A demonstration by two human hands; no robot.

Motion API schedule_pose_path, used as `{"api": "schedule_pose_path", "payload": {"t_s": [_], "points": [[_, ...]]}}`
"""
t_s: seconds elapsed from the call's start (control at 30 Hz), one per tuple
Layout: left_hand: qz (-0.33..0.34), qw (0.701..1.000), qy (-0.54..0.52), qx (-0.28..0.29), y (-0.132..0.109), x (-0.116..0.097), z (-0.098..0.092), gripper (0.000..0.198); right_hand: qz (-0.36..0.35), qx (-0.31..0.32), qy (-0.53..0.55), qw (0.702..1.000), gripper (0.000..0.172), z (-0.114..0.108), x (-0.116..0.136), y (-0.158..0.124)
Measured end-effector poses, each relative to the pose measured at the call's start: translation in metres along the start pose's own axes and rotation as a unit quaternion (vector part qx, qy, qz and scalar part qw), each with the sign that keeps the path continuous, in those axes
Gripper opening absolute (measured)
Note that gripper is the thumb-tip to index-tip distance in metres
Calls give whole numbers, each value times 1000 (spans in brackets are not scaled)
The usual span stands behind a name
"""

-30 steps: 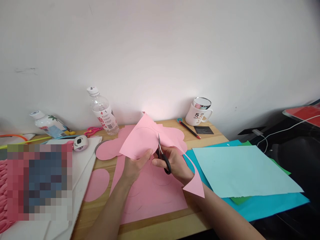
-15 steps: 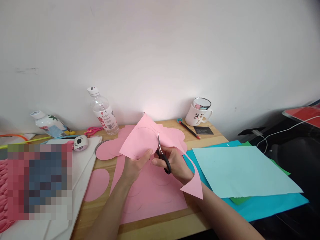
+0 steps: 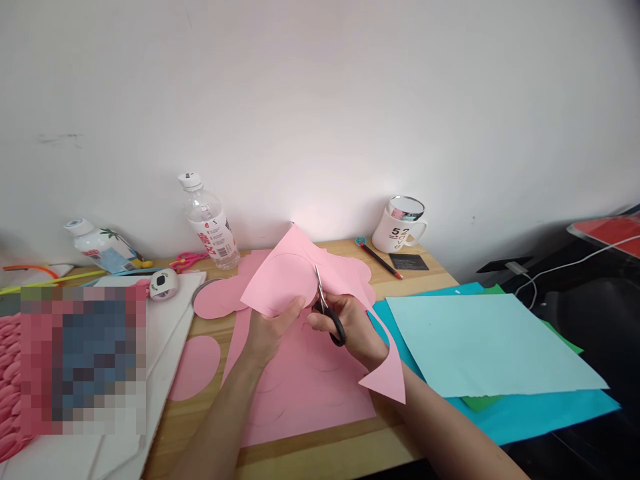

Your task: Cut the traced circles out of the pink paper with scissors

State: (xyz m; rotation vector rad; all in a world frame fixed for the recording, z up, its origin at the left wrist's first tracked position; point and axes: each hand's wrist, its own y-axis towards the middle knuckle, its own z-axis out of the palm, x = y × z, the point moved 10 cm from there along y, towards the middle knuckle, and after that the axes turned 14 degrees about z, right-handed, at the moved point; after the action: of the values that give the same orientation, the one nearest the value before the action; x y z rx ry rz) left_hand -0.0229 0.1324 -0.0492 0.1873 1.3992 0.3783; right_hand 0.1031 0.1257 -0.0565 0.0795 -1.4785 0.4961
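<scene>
A pink sheet of paper [image 3: 285, 280] with a pencilled round outline is held up in my left hand [image 3: 273, 333], thumb on top and fingers hidden beneath. My right hand [image 3: 353, 330] grips black-handled scissors [image 3: 326, 308], whose blades sit at the paper along the curved line. A cut strip of the same paper curls down over my right wrist, ending in a pointed piece [image 3: 390, 380]. Under both hands lies a larger pink sheet [image 3: 310, 407] with pencilled curves. Rounded pink cut-outs [image 3: 197, 367] rest to the left, and others lie behind the held sheet.
Light-blue paper [image 3: 490, 340] lies over blue and green sheets at right. Along the wall stand a clear bottle [image 3: 213, 230] and a white mug [image 3: 399, 227], with a black pencil [image 3: 380, 260] nearby. Pink scissors [image 3: 187, 261] and white boards [image 3: 173, 333] are at left.
The scissors have tilted slightly in my right hand, with the handle a little to the right. The held paper has barely moved; the whole view has shifted slightly.
</scene>
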Motion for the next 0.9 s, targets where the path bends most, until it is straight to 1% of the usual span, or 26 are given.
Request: {"api": "schedule_pose_path", "payload": {"t_s": [0.1,0.37,0.47,0.53,0.63,0.73,0.9], "points": [[-9,1000,-9,-16,0,2,-3,28,9,6,19,1000,29,0,-4,0],[0,998,-38,-41,0,1,-2,39,11,4,22,1000,29,3,1,-3],[8,999,-28,-44,-3,3,-1,32,-1,1,29,1000,30,5,3,-3],[3,999,-10,-44,-5,6,-1,27,-2,-3,29,1000,32,6,0,-2],[-9,999,3,-54,-6,8,-3,26,19,-23,-2,1000,34,2,-10,1],[-12,999,-12,-39,-6,8,-1,26,14,-37,-37,999,33,-1,-9,0],[-14,1000,-9,-19,-6,8,1,21,-6,-32,-26,999,34,1,3,-4]]}}
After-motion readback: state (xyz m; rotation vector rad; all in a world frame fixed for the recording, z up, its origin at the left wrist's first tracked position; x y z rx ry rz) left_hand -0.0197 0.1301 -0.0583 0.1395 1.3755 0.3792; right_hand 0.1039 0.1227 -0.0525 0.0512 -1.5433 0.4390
